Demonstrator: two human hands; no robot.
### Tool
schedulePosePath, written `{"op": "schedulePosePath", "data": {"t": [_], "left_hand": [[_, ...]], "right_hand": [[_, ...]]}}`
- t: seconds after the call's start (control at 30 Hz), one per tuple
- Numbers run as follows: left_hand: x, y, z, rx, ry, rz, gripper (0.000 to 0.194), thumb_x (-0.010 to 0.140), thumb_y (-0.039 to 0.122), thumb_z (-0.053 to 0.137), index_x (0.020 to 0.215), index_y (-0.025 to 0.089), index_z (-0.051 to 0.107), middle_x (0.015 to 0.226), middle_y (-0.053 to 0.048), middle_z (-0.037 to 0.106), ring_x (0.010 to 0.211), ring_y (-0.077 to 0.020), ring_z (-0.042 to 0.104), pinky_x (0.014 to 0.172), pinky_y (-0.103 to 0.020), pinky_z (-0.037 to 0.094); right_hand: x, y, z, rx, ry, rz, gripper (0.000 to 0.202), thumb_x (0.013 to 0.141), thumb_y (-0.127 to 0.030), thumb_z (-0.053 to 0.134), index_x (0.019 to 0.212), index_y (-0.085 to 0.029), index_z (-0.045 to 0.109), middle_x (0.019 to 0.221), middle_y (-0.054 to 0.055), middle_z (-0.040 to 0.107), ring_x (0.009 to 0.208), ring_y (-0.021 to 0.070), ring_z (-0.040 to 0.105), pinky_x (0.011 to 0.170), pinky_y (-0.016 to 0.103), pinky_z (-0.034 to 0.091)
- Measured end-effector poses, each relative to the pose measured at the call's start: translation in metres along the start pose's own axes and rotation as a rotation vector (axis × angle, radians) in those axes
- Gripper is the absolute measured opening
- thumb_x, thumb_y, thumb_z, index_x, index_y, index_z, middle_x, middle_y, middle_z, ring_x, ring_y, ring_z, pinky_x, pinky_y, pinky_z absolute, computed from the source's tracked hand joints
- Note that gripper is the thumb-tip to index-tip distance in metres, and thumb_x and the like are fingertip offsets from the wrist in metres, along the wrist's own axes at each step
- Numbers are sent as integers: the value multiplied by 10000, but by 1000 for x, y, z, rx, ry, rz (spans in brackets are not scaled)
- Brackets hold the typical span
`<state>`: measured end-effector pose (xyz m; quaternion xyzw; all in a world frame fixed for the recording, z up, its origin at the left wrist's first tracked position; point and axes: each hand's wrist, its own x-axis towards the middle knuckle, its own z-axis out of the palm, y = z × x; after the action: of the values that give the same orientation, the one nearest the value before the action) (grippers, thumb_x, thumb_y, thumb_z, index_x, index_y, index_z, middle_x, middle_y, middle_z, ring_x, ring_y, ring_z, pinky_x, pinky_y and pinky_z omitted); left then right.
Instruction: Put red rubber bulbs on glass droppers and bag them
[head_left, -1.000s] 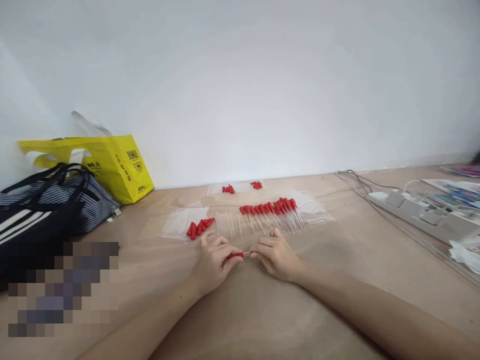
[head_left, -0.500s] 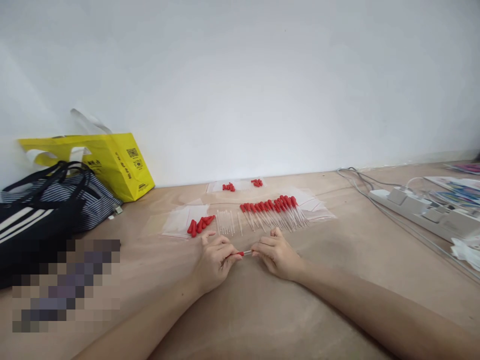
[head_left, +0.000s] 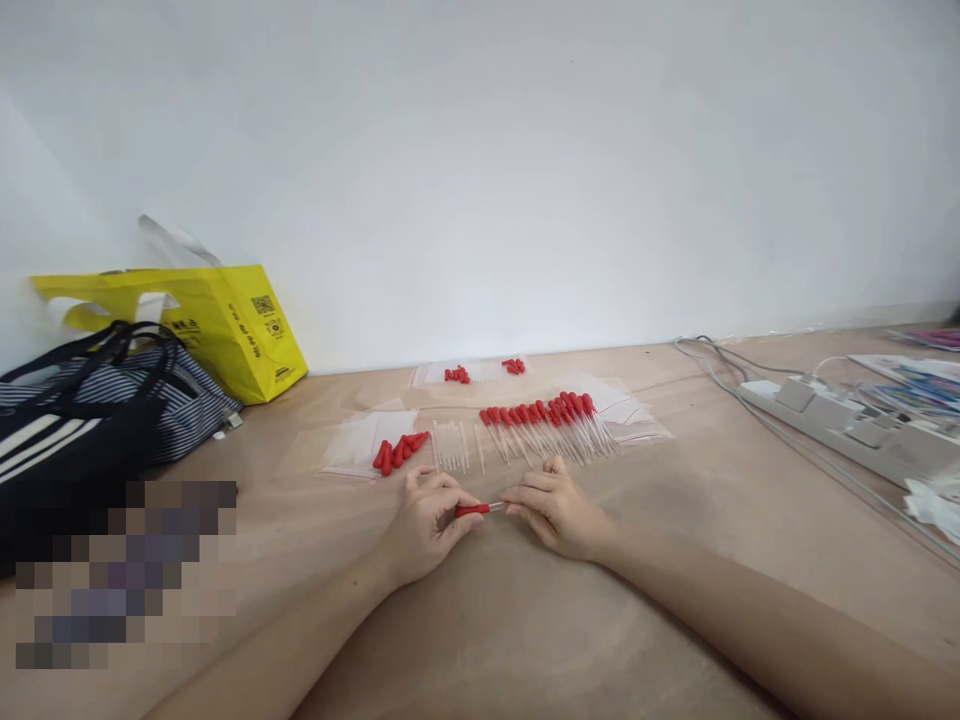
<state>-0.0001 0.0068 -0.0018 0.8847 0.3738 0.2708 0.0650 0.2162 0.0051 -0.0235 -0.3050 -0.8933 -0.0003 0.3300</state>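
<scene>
Between my hands lies a thin clear tube (head_left: pixel 496 507) with a red rubber bulb (head_left: pixel 474 510) on its left end. My left hand (head_left: pixel 429 520) pinches the bulb between thumb and fingers. The fingers of my right hand (head_left: pixel 559 510) are closed on the tube's other end. Just beyond, a row of clear tubes with red bulbs (head_left: pixel 559 410) lies on the right. Several bare tubes (head_left: pixel 454 446) are to its left, then a small pile of loose red bulbs (head_left: pixel 400 453) on a clear plastic bag (head_left: pixel 345 447).
Farther back, a bag (head_left: pixel 484 371) carries more red bulbs. A yellow bag (head_left: pixel 247 330) and a striped bag (head_left: pixel 195 400) stand on the left. On the right are a white power strip (head_left: pixel 825 425), grey cables (head_left: pixel 712 365) and white tissue (head_left: pixel 930 503).
The left thumb and fingers have spread slightly around the bulb, so more of its red length shows. The right hand has hardly moved.
</scene>
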Motion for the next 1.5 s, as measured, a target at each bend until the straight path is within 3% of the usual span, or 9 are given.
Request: {"op": "schedulePosePath", "data": {"t": [0.17, 0.33, 0.53, 0.63, 0.73, 0.93, 1.17, 1.33, 1.5], "left_hand": [[1, 2, -2, 33, 28, 55, 151, 799, 249, 492, 715, 220, 614, 598, 46, 602, 697, -142, 551, 864, -419, 180], [2, 4, -2, -38, 27, -11, 167, 786, 254, 491, 681, 208, 612, 643, 27, 614, 696, -141, 552, 843, -389, 227], [2, 1, -3, 107, 38, 5, 159, 795, 354, 500, 827, 241, 607, 744, 11, 654, 797, -182, 545, 858, -403, 207], [3, -8, -7, 262, 166, -80, 320, 745, 444, 539, 987, 236, 562, 932, -46, 642, 908, -234, 512, 839, -405, 229], [5, -23, -12, 417, 271, -248, 317, 748, 417, 531, 1012, 244, 548, 1004, -64, 615, 944, -255, 488, 822, -416, 237], [3, -51, -21, 570, 249, -454, 297, 698, 406, 568, 945, 242, 582, 1024, -68, 577, 961, -269, 453, 817, -425, 244], [6, -59, -21, 602, 208, -529, 254, 713, 396, 543, 900, 233, 597, 1049, -82, 548, 993, -282, 423, 807, -431, 252], [8, -60, -22, 649, 216, -562, 272, 718, 408, 526, 903, 217, 583, 1030, -93, 546, 988, -291, 411, 804, -440, 249], [8, -61, -23, 676, 212, -599, 310, 706, 467, 518, 855, 202, 578, 964, -100, 555, 949, -295, 423, 784, -433, 271]], "right_hand": [[0, 0, 0, 8, -29, -1, 224, 874, -188, 343, 921, -154, 560, 760, 37, 604, 696, 125, 481, 688, 290, 240], [1, -2, -3, -12, -24, -3, 237, 881, -187, 338, 916, -163, 571, 745, 31, 597, 686, 119, 478, 684, 289, 240], [3, -5, -3, -152, 12, 80, 173, 829, -253, 459, 868, -213, 622, 762, 25, 590, 735, 139, 461, 666, 297, 212], [12, 6, -2, -218, 45, 257, 174, 813, -247, 464, 832, -214, 633, 752, 29, 601, 751, 152, 472, 664, 300, 209], [29, 24, 0, -283, 127, 568, 209, 815, -251, 431, 833, -206, 635, 796, 44, 626, 796, 174, 498, 691, 306, 220], [58, 46, 13, -361, 130, 894, 198, 778, -234, 437, 866, -187, 609, 801, 68, 643, 815, 206, 530, 725, 330, 221], [56, 48, 18, -397, 55, 896, 167, 761, -226, 432, 814, -182, 585, 809, 63, 639, 834, 212, 533, 733, 349, 213], [67, 32, 17, -403, 68, 795, 217, 790, -289, 406, 812, -183, 595, 861, 79, 633, 843, 208, 527, 748, 358, 219], [91, 10, 29, -378, -106, 762, 235, 753, -299, 440, 792, -165, 630, 837, 103, 639, 834, 219, 534, 776, 376, 228]]}}
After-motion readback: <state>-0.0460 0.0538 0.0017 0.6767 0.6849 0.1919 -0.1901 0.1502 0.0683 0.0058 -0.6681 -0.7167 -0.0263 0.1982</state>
